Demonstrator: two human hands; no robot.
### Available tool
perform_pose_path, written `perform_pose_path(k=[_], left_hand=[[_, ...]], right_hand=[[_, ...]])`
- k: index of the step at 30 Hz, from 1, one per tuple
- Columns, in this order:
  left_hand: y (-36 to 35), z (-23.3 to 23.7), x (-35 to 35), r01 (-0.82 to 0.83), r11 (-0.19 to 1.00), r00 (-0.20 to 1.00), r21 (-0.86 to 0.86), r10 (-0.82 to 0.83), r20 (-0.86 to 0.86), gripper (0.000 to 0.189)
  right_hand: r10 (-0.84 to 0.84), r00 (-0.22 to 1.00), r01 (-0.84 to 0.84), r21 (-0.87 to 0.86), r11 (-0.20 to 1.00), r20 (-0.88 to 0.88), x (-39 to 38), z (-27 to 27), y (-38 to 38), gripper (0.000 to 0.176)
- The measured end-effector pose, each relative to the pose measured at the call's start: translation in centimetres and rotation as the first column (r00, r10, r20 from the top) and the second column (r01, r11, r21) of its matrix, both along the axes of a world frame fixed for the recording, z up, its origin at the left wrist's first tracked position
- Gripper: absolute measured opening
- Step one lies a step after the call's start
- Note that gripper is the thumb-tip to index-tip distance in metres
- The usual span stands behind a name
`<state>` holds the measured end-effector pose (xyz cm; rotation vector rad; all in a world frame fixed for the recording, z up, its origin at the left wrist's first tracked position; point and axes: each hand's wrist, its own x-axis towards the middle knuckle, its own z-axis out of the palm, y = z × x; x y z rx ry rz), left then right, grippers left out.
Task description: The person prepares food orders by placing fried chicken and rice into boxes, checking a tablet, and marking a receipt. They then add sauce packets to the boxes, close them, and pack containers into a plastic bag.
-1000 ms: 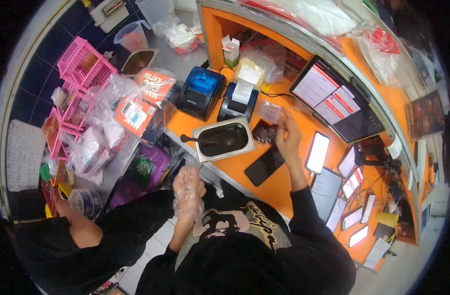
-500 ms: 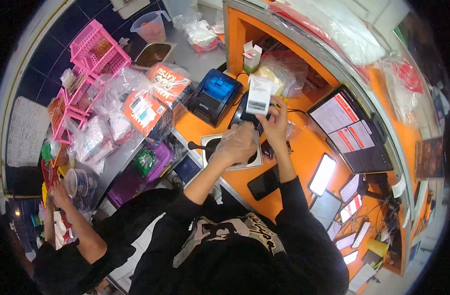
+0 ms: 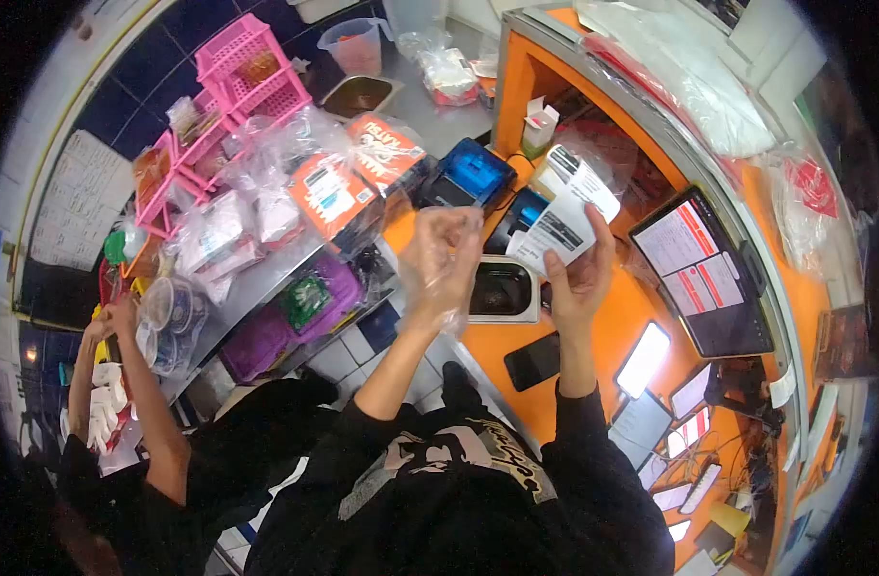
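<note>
A long strip of white printed receipt paper (image 3: 561,228) is gripped by my right hand (image 3: 585,274), thumb in front and fingers behind. The paper bends and its far end curls over near the label printer (image 3: 526,209), partly covering it. My left hand (image 3: 444,254), in a clear plastic glove, is raised to the left of the paper. Its fingers are loosely bent and apart, with nothing visible in them. A metal container (image 3: 518,315) with dark contents sits in the orange counter below both hands.
A blue-and-black printer (image 3: 476,173) stands behind my left hand. Orange-labelled packages (image 3: 336,200) lie at left. A tablet (image 3: 698,274) and several phones (image 3: 643,359) are at right. A black phone (image 3: 533,363) lies in front. A co-worker's hands (image 3: 118,319) work at far left.
My left hand has pulled back from the paper and container, up and left. My right hand has moved right and lower, and more of the paper strip shows. The view has shifted.
</note>
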<state>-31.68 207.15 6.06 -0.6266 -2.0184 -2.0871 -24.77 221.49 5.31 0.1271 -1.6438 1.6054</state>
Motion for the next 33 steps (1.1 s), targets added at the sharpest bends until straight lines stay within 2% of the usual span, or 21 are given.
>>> perform_pose_path(k=[1, 3, 5, 7, 8, 11, 15, 19, 20, 23, 24, 26, 27, 28, 30, 31, 32, 33], left_hand=[[-1.1, 1.0, 0.5, -0.010, 0.990, 1.000, 0.141, 0.009, 0.009, 0.028], [-3.4, 4.1, 2.4, 0.139, 0.988, 0.975, 0.061, -0.126, -0.185, 0.035], [-5.3, 4.5, 3.9, 0.226, 0.974, 0.948, -0.004, -0.220, -0.230, 0.043], [-7.2, 2.9, 4.9, 0.274, 0.961, 0.951, -0.033, -0.276, -0.138, 0.050], [-8.3, 2.5, 5.6, 0.340, 0.940, 0.940, 0.017, -0.340, -0.022, 0.045], [-12.3, 2.3, 7.6, 0.412, 0.879, 0.910, -0.241, -0.409, 0.067, 0.043], [-16.9, 1.8, 10.5, 0.475, 0.822, 0.877, -0.314, -0.470, 0.096, 0.041], [-20.0, -1.3, 12.8, 0.614, 0.731, 0.781, -0.297, -0.508, 0.364, 0.043], [-20.3, -2.2, 13.1, 0.637, 0.723, 0.753, -0.269, -0.509, 0.416, 0.038], [-19.8, -3.7, 13.9, 0.602, 0.610, 0.798, -0.515, -0.447, 0.404, 0.030], [-19.0, -5.3, 14.4, 0.601, 0.643, 0.796, -0.475, -0.425, 0.432, 0.029], [-17.1, -12.2, 15.3, 0.524, 0.575, 0.851, -0.629, -0.322, 0.415, 0.032], [-16.1, -14.1, 16.0, 0.478, 0.534, 0.878, -0.698, -0.266, 0.397, 0.034], [-15.4, -14.4, 17.0, 0.372, 0.590, 0.926, -0.717, -0.293, 0.239, 0.035], [-13.6, -14.2, 19.1, 0.141, 0.676, 0.985, -0.723, -0.167, 0.035, 0.036], [-12.6, -14.0, 20.0, 0.024, 0.703, 0.993, -0.711, -0.097, -0.063, 0.036], [-11.4, -14.0, 20.7, 0.107, 0.696, 0.994, -0.711, -0.061, 0.090, 0.031], [-10.2, -16.2, 21.9, 0.159, 0.779, 0.976, -0.607, -0.033, 0.214, 0.027]], right_hand=[[0.025, 1.000, -0.025, 0.012, 1.000, -0.018, 0.3, 0.8, -1.3, 0.063], [0.071, 0.996, -0.069, 0.044, 0.997, -0.058, 0.8, 2.5, -3.9, 0.061], [0.125, 0.991, -0.119, 0.090, 0.989, -0.057, 1.7, 3.3, -5.7, 0.060], [0.183, 0.982, -0.176, 0.112, 0.978, -0.055, 2.9, 4.5, -7.4, 0.059], [0.145, 0.985, -0.128, 0.160, 0.979, -0.098, 3.3, 5.0, -8.2, 0.055], [0.069, 0.991, -0.068, 0.013, 0.998, -0.115, 4.9, 5.9, -10.2, 0.051], [-0.029, 0.994, 0.014, -0.138, 0.990, -0.107, 7.3, 6.5, -12.2, 0.048], [-0.169, 0.986, 0.169, -0.176, 0.970, 0.017, 10.0, 5.5, -12.7, 0.048], [-0.215, 0.975, 0.220, -0.234, 0.947, 0.048, 10.6, 5.0, -12.7, 0.040], [-0.122, 0.922, 0.198, -0.178, 0.964, 0.367, 13.8, 0.6, -10.4, 0.030], [-0.192, 0.901, 0.260, -0.130, 0.957, 0.390, 14.4, -1.3, -9.9, 0.022], [-0.247, 0.759, 0.327, -0.024, 0.945, 0.603, 16.6, -6.0, -7.9, 0.022], [-0.271, 0.671, 0.342, 0.036, 0.939, 0.691, 17.4, -8.1, -7.1, 0.022], [-0.344, 0.654, 0.357, 0.127, 0.926, 0.674, 18.0, -10.0, -6.9, 0.022], [-0.483, 0.618, 0.380, 0.303, 0.874, 0.620, 19.7, -13.2, -6.3, 0.021], [-0.466, 0.632, 0.388, 0.268, 0.882, 0.619, 20.2, -14.5, -5.9, 0.021], [-0.449, 0.643, 0.395, 0.233, 0.888, 0.620, 20.6, -15.5, -5.7, 0.022], [-0.432, 0.652, 0.404, 0.196, 0.894, 0.623, 21.1, -16.5, -5.4, 0.022]])
